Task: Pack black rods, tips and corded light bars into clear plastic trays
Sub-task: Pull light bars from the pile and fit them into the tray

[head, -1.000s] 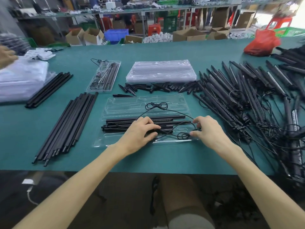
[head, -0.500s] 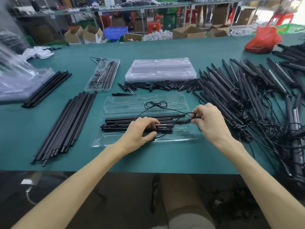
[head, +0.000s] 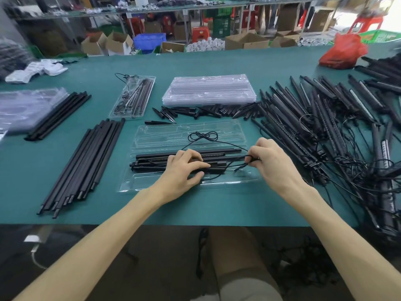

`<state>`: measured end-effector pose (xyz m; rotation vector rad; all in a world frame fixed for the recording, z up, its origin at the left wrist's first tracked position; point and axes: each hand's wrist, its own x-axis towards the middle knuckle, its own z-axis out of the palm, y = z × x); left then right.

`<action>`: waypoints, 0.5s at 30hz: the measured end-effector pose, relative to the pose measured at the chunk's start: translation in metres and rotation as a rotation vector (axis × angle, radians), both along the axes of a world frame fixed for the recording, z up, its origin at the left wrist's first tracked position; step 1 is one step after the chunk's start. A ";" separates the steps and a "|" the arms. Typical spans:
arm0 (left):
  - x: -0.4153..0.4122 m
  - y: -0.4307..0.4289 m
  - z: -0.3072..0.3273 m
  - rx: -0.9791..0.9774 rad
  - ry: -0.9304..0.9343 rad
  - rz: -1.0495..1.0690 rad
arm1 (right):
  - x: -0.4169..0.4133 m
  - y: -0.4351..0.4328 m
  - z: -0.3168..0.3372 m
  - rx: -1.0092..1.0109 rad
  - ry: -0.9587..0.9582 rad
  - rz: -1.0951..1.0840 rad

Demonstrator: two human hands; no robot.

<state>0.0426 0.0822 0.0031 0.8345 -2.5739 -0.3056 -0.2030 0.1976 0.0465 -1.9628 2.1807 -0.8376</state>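
Left of the open clear tray (head: 152,135) lies a bundle of black rods (head: 86,166). In the tray's near half, the left hand (head: 180,172) curls fingers and thumb round the light bars (head: 152,165) lying lengthwise there. Behind the tray sit loose tips (head: 206,111). At its right end, the right hand (head: 273,164) pinches a loop of black cord (head: 249,157). Right of the tray sprawls a tangled pile of corded bars (head: 325,127).

green table (head: 217,61) holds clear trays (head: 208,90), black rods (head: 86,164), tips (head: 206,111), corded light bars (head: 314,118).
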 end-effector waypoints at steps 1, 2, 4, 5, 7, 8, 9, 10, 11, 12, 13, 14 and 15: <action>0.000 0.000 0.001 -0.003 -0.009 -0.008 | 0.002 0.001 0.000 -0.010 0.052 0.019; 0.000 0.000 0.002 0.000 -0.015 -0.015 | 0.003 0.002 0.001 -0.019 0.097 0.039; -0.001 0.001 0.003 0.019 -0.016 -0.024 | 0.006 0.003 0.002 -0.029 0.149 0.063; -0.002 0.001 0.004 0.032 -0.013 -0.026 | 0.006 0.003 0.003 -0.029 0.162 0.067; -0.002 0.001 0.004 0.056 -0.004 -0.035 | 0.007 0.004 0.004 -0.024 0.176 0.064; -0.002 0.000 0.005 0.062 -0.002 -0.041 | 0.007 0.005 0.004 -0.019 0.177 0.061; -0.002 0.000 0.005 0.063 -0.001 -0.047 | 0.007 0.005 0.004 -0.010 0.173 0.058; -0.002 0.000 0.005 0.063 -0.001 -0.052 | 0.006 0.005 0.004 0.001 0.166 0.057; -0.002 0.000 0.005 0.065 -0.001 -0.056 | 0.007 0.005 0.004 0.015 0.159 0.058; -0.003 -0.001 0.006 0.069 -0.002 -0.058 | 0.006 0.004 0.004 0.033 0.149 0.063; -0.003 -0.001 0.006 0.070 -0.005 -0.060 | 0.006 0.003 0.004 0.057 0.135 0.072; -0.004 -0.001 0.007 0.068 -0.012 -0.062 | 0.006 0.002 0.005 0.083 0.108 0.080; -0.004 -0.002 0.007 0.065 -0.022 -0.062 | 0.007 0.002 0.006 0.107 0.069 0.085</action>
